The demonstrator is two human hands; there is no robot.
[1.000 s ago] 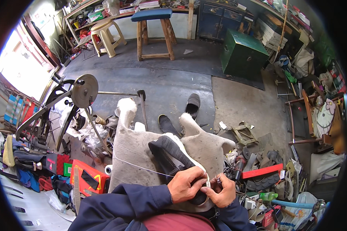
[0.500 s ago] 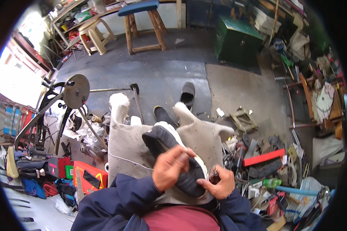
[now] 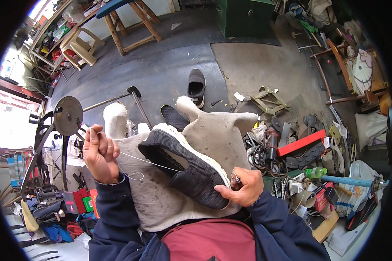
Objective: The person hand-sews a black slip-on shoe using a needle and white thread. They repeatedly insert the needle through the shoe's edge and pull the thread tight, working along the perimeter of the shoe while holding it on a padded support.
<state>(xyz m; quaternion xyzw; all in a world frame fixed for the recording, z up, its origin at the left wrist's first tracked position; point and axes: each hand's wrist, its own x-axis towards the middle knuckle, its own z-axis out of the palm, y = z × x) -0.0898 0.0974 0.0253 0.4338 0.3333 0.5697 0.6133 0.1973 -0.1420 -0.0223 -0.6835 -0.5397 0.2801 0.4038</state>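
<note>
A black knit shoe with a white sole (image 3: 180, 174) lies diagonally on the stained beige pad (image 3: 220, 137) over my lap. My right hand (image 3: 241, 188) grips its near end, thumb against the upper, with a small metal item at the fingers that I cannot make out clearly. My left hand (image 3: 101, 152) is raised left of the shoe, fingers curled and closed on a thin white thread (image 3: 136, 157), which runs into the shoe and hangs in a loop.
A cast-iron machine (image 3: 67, 116) stands at left, loose shoes (image 3: 196, 87) ahead. Tools and scraps with a red bar (image 3: 300, 142) crowd the right. A plastic stool (image 3: 80, 47), wooden stool (image 3: 133, 30) and green box (image 3: 244, 17) stand farther back.
My left hand has moved from the shoe up and leftward, drawing the thread out. My right hand stays on the shoe. The whole view has shifted, showing less of the far wall.
</note>
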